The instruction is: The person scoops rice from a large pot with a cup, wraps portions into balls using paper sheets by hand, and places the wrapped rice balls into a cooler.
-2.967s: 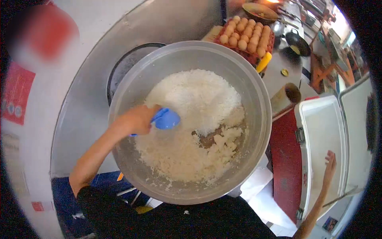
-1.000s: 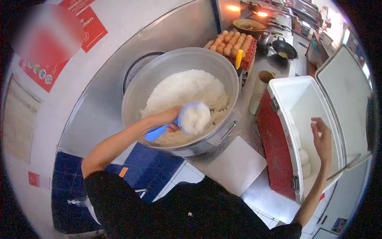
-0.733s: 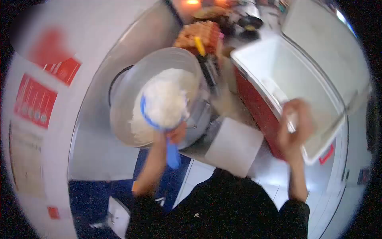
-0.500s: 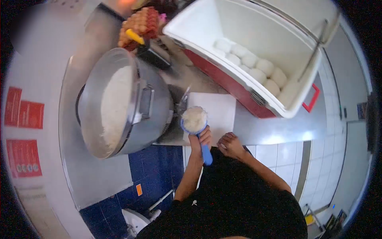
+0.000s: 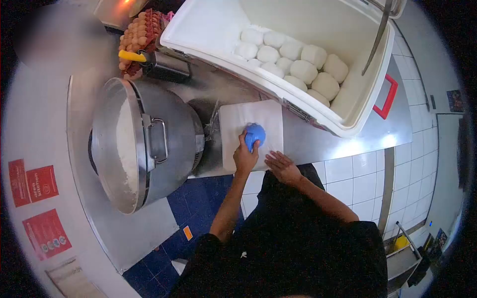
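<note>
My left hand grips a blue scoop, which is turned face down on a stack of white paper sheets. Whatever lies under the scoop is hidden. Fingers spread, my right hand rests at the counter's front edge by the sheets' lower right corner and holds nothing. At the left is a large metal pot, its open mouth showing white rice. Behind the sheets, a red and white cooler stands open with several round white bundles inside.
Trays of eggs stand at the back left beside a dark container and a yellow handle. The cooler's red side handle juts out over the steel counter. Red notices hang on the left wall.
The view has swung right from the pot to the sheets. My left hand has carried the rice-filled scoop out of the pot and turned it over on them. My right hand came down to the counter edge.
</note>
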Available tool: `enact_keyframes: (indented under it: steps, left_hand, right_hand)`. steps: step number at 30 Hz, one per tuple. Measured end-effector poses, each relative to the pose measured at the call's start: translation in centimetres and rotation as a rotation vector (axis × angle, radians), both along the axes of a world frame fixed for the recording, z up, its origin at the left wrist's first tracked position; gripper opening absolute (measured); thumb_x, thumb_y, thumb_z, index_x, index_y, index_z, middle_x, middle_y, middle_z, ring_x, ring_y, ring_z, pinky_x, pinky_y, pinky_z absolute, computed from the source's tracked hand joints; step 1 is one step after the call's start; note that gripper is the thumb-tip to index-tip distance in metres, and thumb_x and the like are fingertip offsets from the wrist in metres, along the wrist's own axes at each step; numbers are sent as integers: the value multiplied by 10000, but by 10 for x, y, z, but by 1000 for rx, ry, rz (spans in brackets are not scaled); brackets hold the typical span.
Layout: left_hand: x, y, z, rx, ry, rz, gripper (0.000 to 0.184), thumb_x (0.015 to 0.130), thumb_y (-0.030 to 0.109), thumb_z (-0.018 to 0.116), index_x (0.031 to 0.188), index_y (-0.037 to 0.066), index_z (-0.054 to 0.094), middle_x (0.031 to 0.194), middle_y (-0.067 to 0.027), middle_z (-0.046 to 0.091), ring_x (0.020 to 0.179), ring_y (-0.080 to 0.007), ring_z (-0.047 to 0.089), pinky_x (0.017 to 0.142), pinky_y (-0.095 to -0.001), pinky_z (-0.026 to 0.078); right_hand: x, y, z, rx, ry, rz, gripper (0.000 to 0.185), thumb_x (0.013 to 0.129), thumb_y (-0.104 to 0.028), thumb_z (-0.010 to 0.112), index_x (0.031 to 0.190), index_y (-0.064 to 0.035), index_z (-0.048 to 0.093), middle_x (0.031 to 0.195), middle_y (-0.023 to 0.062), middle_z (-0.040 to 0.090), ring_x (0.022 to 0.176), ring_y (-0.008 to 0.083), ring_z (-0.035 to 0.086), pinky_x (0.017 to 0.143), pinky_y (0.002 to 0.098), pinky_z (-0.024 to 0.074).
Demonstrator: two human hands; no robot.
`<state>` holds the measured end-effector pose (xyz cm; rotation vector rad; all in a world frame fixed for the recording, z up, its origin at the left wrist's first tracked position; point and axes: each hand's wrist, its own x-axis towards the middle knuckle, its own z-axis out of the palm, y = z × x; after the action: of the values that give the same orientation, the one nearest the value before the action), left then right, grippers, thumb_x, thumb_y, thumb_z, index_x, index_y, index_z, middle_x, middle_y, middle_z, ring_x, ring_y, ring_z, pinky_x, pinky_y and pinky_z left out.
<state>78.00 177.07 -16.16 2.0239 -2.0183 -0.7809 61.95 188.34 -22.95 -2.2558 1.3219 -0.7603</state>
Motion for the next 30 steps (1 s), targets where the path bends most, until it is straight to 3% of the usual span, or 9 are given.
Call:
enact_keyframes:
  steps: [2,4,8,11,14,17,23,27,30]
  left_hand:
    - [6,1,1,-52,49,-3,605,886,357,650,1383,148,376,959,-220,686,857,-423,666,726,-493,520]
    - [6,6,5,-194,289,14,552,855,337,705,1316,123,491,978,-213,687,849,-376,685,706,-441,530]
    - [7,22,2,-253,336,107,432,829,251,748,1204,92,606,990,-190,688,852,-320,697,709,-379,530]
    - [2,28,29,-144,346,153,438,819,225,754,1211,100,602,1042,-176,687,910,-309,696,761,-379,532]
    - [6,33,19,-131,327,156,441,815,212,755,1214,107,600,1071,-157,686,930,-296,695,778,-378,532]
    - [9,39,12,-356,305,103,442,826,232,744,1223,109,594,1055,-160,688,887,-291,698,752,-374,530]
    - [8,45,24,-390,280,113,444,852,240,724,1249,121,565,1012,-183,692,838,-295,700,754,-364,532]
    - [0,44,77,-266,461,257,460,861,229,715,1263,86,544,1087,-185,669,925,-282,677,825,-353,510]
    - [18,36,133,-661,409,212,457,865,181,705,1255,19,530,1234,-160,577,1135,-266,556,954,-373,435]
  right_hand:
    - [2,0,4,-12,26,-18,436,893,-249,579,1278,-45,556,1431,99,455,1378,292,357,1165,453,250]
    - [-2,-2,10,58,42,-2,437,903,-259,569,1283,-46,552,1435,99,452,1387,279,343,1166,447,247]
    - [-14,-1,16,65,51,57,417,897,-257,574,1254,-42,576,1422,102,471,1383,271,351,1164,444,253]
    - [-18,-12,18,32,65,77,389,876,-229,612,1226,-61,596,1370,90,524,1358,260,390,1154,422,275]
    - [-19,-9,14,52,70,113,353,863,-231,620,1170,-59,627,1356,82,537,1352,260,399,1151,424,280]
    - [-18,-3,1,78,101,174,300,847,-220,623,1102,-66,666,1336,75,556,1339,253,418,1142,425,295]
    - [-19,-11,20,-31,44,128,230,839,-160,607,1036,-74,691,1245,77,622,1259,260,510,1103,433,357]
    - [-20,-12,20,-61,43,157,253,848,-128,592,1078,-43,654,1246,108,616,1235,268,528,1098,438,364]
    - [-23,-19,18,-22,74,167,354,837,-128,598,1182,-46,599,1317,116,565,1293,268,474,1129,440,320]
